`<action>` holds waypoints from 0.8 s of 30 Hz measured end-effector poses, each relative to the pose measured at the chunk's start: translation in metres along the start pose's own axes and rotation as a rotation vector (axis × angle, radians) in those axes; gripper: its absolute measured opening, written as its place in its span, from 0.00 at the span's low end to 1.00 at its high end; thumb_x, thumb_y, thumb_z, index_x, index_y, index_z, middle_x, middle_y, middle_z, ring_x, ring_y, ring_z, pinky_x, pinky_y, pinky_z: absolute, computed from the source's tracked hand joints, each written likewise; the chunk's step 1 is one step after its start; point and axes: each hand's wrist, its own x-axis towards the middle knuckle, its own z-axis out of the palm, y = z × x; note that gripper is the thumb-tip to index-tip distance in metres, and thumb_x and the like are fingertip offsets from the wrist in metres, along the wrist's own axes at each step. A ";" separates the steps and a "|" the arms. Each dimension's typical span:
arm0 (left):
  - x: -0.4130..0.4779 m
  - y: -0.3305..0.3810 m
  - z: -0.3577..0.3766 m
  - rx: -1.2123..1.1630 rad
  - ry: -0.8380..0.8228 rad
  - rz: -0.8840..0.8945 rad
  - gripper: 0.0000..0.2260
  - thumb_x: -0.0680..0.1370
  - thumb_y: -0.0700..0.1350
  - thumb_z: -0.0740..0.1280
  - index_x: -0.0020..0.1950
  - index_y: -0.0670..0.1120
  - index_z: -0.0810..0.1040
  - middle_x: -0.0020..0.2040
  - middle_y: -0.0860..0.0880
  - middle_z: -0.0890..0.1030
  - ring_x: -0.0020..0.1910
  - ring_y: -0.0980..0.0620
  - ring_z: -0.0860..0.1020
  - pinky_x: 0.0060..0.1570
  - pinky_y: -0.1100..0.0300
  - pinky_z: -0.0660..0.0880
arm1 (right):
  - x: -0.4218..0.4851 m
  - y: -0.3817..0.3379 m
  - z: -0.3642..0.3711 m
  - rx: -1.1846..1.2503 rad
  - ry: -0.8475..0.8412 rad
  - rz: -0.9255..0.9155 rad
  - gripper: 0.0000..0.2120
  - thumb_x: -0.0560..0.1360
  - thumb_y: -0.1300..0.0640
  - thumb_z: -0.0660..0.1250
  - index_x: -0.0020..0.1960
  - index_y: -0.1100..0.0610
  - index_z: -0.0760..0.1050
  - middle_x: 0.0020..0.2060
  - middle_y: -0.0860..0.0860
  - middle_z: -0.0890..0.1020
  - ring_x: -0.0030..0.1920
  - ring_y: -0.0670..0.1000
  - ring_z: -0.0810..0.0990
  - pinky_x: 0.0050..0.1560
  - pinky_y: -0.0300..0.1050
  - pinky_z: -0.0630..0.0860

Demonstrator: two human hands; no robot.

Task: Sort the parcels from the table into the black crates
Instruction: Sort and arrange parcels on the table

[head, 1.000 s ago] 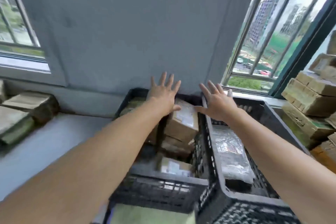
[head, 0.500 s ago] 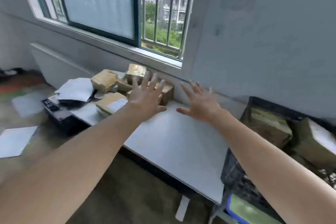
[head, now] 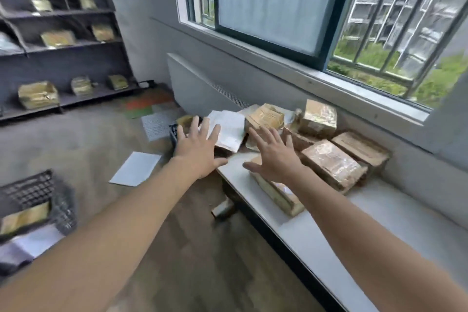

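Several brown taped parcels lie at the far end of the white table (head: 367, 225) under the window. A flat brown parcel (head: 276, 192) lies nearest, partly under my right hand (head: 273, 157), which hovers over it with fingers spread. Beside it sits a bigger taped box (head: 331, 162). My left hand (head: 198, 149) is spread and empty beyond the table's left end, in front of a white mailer (head: 228, 129). A black crate (head: 38, 200) holding a brown parcel stands on the floor at lower left.
A dark shelf rack (head: 63, 45) with several parcels lines the far left wall. White sheets (head: 135, 168) lie on the floor. Another black crate (head: 174, 132) peeks out behind my left hand. A window runs above the table.
The view has swung left from the black crates to the table's parcel pile. Both hands stay spread and empty and are now closer to the parcels.
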 end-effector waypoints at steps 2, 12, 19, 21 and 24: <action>0.032 -0.029 0.007 -0.008 -0.029 -0.021 0.43 0.77 0.72 0.53 0.81 0.50 0.38 0.81 0.44 0.41 0.79 0.41 0.40 0.73 0.35 0.49 | 0.047 -0.016 0.010 0.010 -0.017 -0.031 0.44 0.75 0.30 0.58 0.81 0.46 0.40 0.81 0.51 0.45 0.80 0.55 0.44 0.74 0.68 0.50; 0.151 -0.138 0.062 -0.093 -0.098 -0.055 0.42 0.78 0.70 0.53 0.81 0.49 0.39 0.81 0.43 0.40 0.79 0.41 0.39 0.75 0.37 0.47 | 0.219 -0.075 0.052 0.024 -0.065 -0.049 0.44 0.76 0.30 0.59 0.81 0.46 0.41 0.80 0.50 0.46 0.80 0.56 0.45 0.74 0.68 0.49; 0.238 -0.223 0.123 -0.160 -0.123 -0.017 0.42 0.78 0.70 0.53 0.81 0.49 0.39 0.81 0.43 0.40 0.79 0.41 0.39 0.74 0.37 0.48 | 0.323 -0.119 0.095 0.037 -0.130 0.009 0.44 0.76 0.30 0.57 0.81 0.46 0.39 0.81 0.50 0.45 0.80 0.56 0.44 0.74 0.66 0.47; 0.268 -0.260 0.145 -0.192 -0.141 -0.014 0.42 0.78 0.70 0.54 0.81 0.48 0.40 0.81 0.43 0.41 0.79 0.41 0.39 0.75 0.36 0.48 | 0.362 -0.143 0.110 0.040 -0.153 0.019 0.44 0.76 0.30 0.57 0.81 0.46 0.39 0.81 0.51 0.45 0.80 0.56 0.44 0.75 0.66 0.47; 0.309 -0.327 0.185 -0.256 -0.208 -0.032 0.43 0.78 0.70 0.55 0.81 0.48 0.40 0.81 0.43 0.41 0.79 0.41 0.39 0.74 0.36 0.49 | 0.420 -0.188 0.127 0.068 -0.185 0.046 0.43 0.77 0.32 0.59 0.81 0.46 0.40 0.81 0.51 0.46 0.80 0.56 0.45 0.76 0.65 0.48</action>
